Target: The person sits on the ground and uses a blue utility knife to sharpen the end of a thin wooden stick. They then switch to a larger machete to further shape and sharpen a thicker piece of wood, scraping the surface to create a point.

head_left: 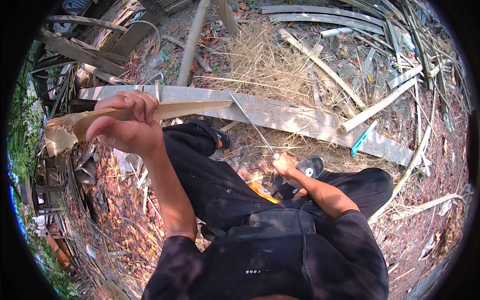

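Note:
My left hand [127, 120] grips a long split piece of pale wood [190, 108] from above, its fingers curled over it and the thumb stretched along its near side. The wood's thick, jagged end points left, and its narrow end reaches over a weathered grey plank [295, 118]. My right hand [283, 164] is closed in a fist round the lower end of a long thin knife [251, 125], whose handle the fingers hide. The blade looks nearly edge-on and slants up to the left. Its tip is at the wood's narrow end; whether they touch, I cannot tell.
A blue-handled tool [364, 138] lies on the plank's right part. Beyond the plank are dry straw [270, 62], a bamboo pole [325, 67] and several long strips [325, 19]. Stacked boards [82, 52] stand far left. My bent legs [215, 170] lie just this side of the plank.

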Action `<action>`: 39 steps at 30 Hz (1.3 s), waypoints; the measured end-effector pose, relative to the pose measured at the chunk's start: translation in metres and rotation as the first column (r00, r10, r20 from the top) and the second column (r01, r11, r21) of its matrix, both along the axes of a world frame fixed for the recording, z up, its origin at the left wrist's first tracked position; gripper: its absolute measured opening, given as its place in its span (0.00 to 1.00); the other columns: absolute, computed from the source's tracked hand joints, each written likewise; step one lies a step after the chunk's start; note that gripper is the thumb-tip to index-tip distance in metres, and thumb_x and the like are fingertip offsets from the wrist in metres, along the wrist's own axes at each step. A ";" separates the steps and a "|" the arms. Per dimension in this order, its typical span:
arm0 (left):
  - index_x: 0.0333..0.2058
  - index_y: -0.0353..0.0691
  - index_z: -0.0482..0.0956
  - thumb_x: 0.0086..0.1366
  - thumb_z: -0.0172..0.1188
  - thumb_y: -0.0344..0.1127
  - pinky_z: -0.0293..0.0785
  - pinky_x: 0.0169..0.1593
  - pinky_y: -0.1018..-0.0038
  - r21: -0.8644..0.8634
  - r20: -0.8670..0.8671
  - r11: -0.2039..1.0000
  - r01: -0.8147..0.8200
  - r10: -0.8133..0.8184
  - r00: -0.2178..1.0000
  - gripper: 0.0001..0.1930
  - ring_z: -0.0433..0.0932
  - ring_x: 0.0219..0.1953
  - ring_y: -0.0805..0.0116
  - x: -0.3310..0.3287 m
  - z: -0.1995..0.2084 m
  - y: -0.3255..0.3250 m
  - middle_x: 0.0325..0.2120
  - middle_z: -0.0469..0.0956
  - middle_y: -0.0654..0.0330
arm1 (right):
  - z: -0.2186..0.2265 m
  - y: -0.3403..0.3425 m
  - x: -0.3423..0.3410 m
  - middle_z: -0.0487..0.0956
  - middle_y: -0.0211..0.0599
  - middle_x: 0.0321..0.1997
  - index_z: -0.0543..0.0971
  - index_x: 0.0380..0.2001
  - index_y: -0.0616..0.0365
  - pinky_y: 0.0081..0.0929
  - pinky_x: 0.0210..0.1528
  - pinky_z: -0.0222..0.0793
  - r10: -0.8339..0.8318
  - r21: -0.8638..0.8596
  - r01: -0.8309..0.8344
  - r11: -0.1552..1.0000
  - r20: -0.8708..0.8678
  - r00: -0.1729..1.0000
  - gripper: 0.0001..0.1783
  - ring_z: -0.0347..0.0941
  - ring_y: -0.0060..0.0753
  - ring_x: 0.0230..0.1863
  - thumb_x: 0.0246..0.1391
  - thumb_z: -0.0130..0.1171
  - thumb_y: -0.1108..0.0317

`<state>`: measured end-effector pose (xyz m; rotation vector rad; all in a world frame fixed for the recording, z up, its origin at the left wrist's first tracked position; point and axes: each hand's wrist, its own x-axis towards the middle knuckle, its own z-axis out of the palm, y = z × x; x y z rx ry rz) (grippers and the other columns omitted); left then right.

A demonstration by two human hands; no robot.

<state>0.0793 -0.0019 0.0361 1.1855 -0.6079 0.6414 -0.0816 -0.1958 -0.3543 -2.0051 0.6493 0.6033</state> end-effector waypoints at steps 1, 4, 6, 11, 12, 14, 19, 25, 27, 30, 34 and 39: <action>0.29 0.40 0.68 0.62 0.37 0.72 0.57 0.18 0.75 0.005 0.003 1.000 -0.010 0.010 1.000 0.35 0.55 0.12 0.74 0.002 0.002 -0.001 0.12 0.55 0.65 | 0.009 0.007 0.001 0.79 0.63 0.34 0.80 0.31 0.68 0.46 0.43 0.71 -0.060 0.006 0.060 0.998 0.015 0.998 0.20 0.78 0.58 0.41 0.44 0.56 0.59; 0.36 0.36 0.66 0.61 0.47 0.69 0.69 0.26 0.73 0.247 0.078 0.968 0.037 -0.057 0.995 0.34 0.70 0.20 0.67 0.007 0.011 0.001 0.18 0.66 0.58 | 0.094 0.000 0.016 0.75 0.40 0.18 0.77 0.22 0.65 0.36 0.28 0.64 -0.045 0.181 0.023 0.983 0.114 0.993 0.19 0.68 0.33 0.21 0.45 0.63 0.56; 0.39 0.35 0.65 0.61 0.46 0.69 0.74 0.27 0.72 0.303 0.022 0.949 0.088 -0.100 0.995 0.35 0.75 0.21 0.64 0.016 0.000 -0.028 0.18 0.69 0.58 | 0.086 -0.013 0.025 0.73 0.33 0.16 0.78 0.24 0.62 0.32 0.25 0.62 -0.181 0.275 0.112 0.955 0.241 0.953 0.18 0.65 0.25 0.20 0.46 0.65 0.56; 0.40 0.35 0.64 0.62 0.46 0.68 0.75 0.23 0.73 0.450 -0.257 0.815 0.366 -0.275 0.926 0.34 0.77 0.17 0.66 0.039 0.022 -0.061 0.15 0.68 0.62 | 0.174 -0.010 0.057 0.67 0.21 0.14 0.80 0.48 0.60 0.21 0.19 0.55 -0.409 0.598 0.062 0.799 0.465 0.785 0.23 0.59 0.14 0.15 0.51 0.65 0.57; 0.40 0.36 0.64 0.62 0.44 0.70 0.76 0.23 0.72 0.496 -0.312 0.778 0.386 -0.256 0.915 0.35 0.77 0.16 0.65 0.044 0.030 -0.070 0.14 0.67 0.64 | 0.193 -0.011 0.063 0.65 0.19 0.13 0.77 0.50 0.62 0.19 0.17 0.51 -0.435 0.657 0.036 0.753 0.456 0.777 0.25 0.56 0.13 0.13 0.53 0.66 0.59; 0.39 0.37 0.64 0.62 0.45 0.69 0.75 0.22 0.72 0.403 -0.496 0.774 0.488 -0.263 0.828 0.34 0.76 0.15 0.66 0.058 0.032 -0.089 0.14 0.66 0.64 | 0.215 -0.016 0.067 0.61 0.17 0.12 0.74 0.52 0.67 0.16 0.15 0.48 -0.459 0.742 -0.026 0.670 0.442 0.771 0.31 0.52 0.11 0.11 0.53 0.67 0.55; 0.37 0.39 0.63 0.62 0.46 0.69 0.74 0.20 0.69 0.186 -0.740 0.815 0.549 -0.252 0.624 0.32 0.75 0.15 0.67 0.105 -0.014 -0.128 0.13 0.64 0.66 | 0.226 -0.012 0.050 0.65 0.18 0.14 0.78 0.47 0.67 0.17 0.14 0.50 -0.483 0.829 -0.070 0.554 0.389 0.785 0.26 0.56 0.10 0.12 0.53 0.67 0.56; 0.45 0.38 0.61 0.65 0.43 0.65 0.74 0.18 0.64 -0.019 -0.828 0.841 0.541 -0.316 0.463 0.31 0.77 0.15 0.61 0.130 -0.033 -0.144 0.14 0.66 0.63 | 0.207 -0.012 0.065 0.75 0.26 0.18 0.82 0.34 0.63 0.17 0.18 0.60 -0.447 0.598 0.081 0.798 0.496 0.745 0.17 0.67 0.14 0.17 0.50 0.69 0.60; 0.52 0.39 0.58 0.64 0.43 0.68 0.77 0.26 0.65 0.090 -0.801 0.851 0.518 -0.247 0.545 0.36 0.80 0.27 0.58 0.121 -0.028 -0.146 0.32 0.72 0.52 | 0.203 -0.012 0.064 0.74 0.25 0.18 0.80 0.29 0.61 0.16 0.17 0.59 -0.494 0.696 0.063 0.716 0.440 0.750 0.14 0.66 0.13 0.16 0.51 0.67 0.61; 0.67 0.42 0.42 0.68 0.46 0.61 0.77 0.44 0.60 0.424 -0.722 0.795 0.434 0.007 0.692 0.41 0.78 0.47 0.52 0.114 -0.023 -0.138 0.57 0.63 0.43 | 0.205 -0.015 0.064 0.72 0.23 0.16 0.75 0.23 0.57 0.15 0.15 0.56 -0.572 0.799 0.046 0.599 0.388 0.723 0.12 0.64 0.12 0.15 0.52 0.66 0.62; 0.68 0.45 0.47 0.58 0.64 0.36 0.64 0.60 0.58 0.932 0.006 0.363 -0.015 0.027 1.000 0.43 0.68 0.59 0.49 0.056 -0.031 -0.069 0.58 0.63 0.47 | 0.226 -0.026 0.065 0.70 0.22 0.16 0.72 0.23 0.56 0.13 0.13 0.53 -0.752 0.890 0.069 0.450 0.337 0.567 0.09 0.59 0.10 0.13 0.54 0.61 0.68; 0.69 0.46 0.42 0.37 0.77 0.28 0.51 0.69 0.58 0.921 -0.207 0.262 0.287 -0.294 0.933 0.63 0.50 0.68 0.44 -0.050 -0.038 -0.026 0.66 0.51 0.46 | 0.250 -0.032 0.071 0.65 0.20 0.15 0.71 0.24 0.58 0.12 0.14 0.52 -0.894 0.980 0.129 0.150 0.079 0.440 0.08 0.57 0.11 0.13 0.54 0.58 0.72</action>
